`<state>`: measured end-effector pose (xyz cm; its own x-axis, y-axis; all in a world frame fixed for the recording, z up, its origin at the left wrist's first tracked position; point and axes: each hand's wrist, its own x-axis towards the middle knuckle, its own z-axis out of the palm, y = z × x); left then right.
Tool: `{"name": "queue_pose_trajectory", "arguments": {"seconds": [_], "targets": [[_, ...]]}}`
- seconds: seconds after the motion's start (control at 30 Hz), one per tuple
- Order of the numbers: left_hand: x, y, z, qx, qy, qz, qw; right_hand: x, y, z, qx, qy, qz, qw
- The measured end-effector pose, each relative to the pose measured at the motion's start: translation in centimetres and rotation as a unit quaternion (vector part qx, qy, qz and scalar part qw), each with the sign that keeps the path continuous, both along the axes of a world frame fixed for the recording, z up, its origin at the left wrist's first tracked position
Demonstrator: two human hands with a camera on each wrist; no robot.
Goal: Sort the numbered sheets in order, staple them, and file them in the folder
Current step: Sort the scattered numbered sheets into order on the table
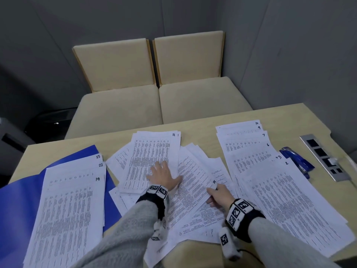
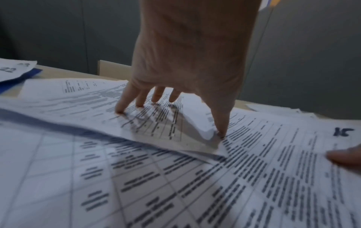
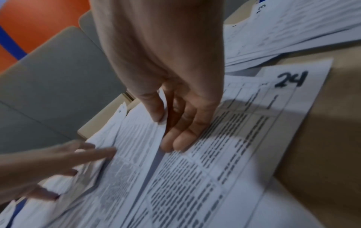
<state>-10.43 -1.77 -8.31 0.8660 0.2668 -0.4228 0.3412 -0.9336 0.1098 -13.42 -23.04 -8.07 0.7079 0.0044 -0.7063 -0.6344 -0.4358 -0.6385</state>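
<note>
Centrally in the head view, the left hand (image 1: 164, 175) presses flat, fingers spread, on sheet 12 (image 1: 152, 157); the right hand (image 1: 218, 196) pinches a sheet corner (image 1: 213, 185). Folder (image 1: 15, 206) lower left, stapler (image 1: 297, 161) right on the table (image 1: 201, 128). Left wrist view: fingertips (image 2: 119, 110) touch paper. Right wrist view: sheet 24 (image 3: 254, 131) lies under the fingers (image 3: 181, 141).

Two beige cushioned chairs (image 1: 154, 89) stand behind the table (image 1: 202, 120) with its metal socket strip (image 1: 324, 157).

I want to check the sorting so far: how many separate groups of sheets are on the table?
3: a left pile on the folder, a loose middle heap under both hands, and a right fan by the stapler.
</note>
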Motion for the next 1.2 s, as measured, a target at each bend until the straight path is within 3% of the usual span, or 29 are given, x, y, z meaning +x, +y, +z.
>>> {"name": "queue_pose_trajectory", "arguments": {"seconds": [0.07, 0.27, 0.53, 0.7, 0.77, 0.97, 1.2], "targets": [[0.2, 0.4, -0.9, 0.027, 0.066, -0.008, 0.997, 0.3, -0.3, 0.2, 0.016, 0.031, -0.002, 0.999], [1.2, -0.7, -0.5, 0.056, 0.078, 0.001, 0.995, 0.9, -0.3, 0.0, 0.041, 0.054, -0.008, 0.998], [-0.1, 3.8, 1.1, -0.063, -0.107, 0.051, 0.991, 1.2, -0.5, -0.8, 0.059, 0.062, -0.008, 0.996], [-1.9, 3.7, 1.5, 0.01, -0.139, -0.206, 0.969, 1.5, -0.5, -1.5, 0.058, 0.068, -0.01, 0.996], [-2.2, 2.8, 1.7, 0.039, -0.111, -0.246, 0.962, 1.6, -0.4, -1.6, 0.056, 0.069, -0.012, 0.996], [-3.4, 0.0, 1.0, 0.061, -0.039, -0.198, 0.977, 1.6, -0.4, -1.6, 0.056, 0.069, -0.005, 0.996], [0.0, -1.1, 0.7, 0.072, -0.056, -0.122, 0.988, 1.3, -0.5, -0.9, 0.038, 0.063, -0.008, 0.997]]}}
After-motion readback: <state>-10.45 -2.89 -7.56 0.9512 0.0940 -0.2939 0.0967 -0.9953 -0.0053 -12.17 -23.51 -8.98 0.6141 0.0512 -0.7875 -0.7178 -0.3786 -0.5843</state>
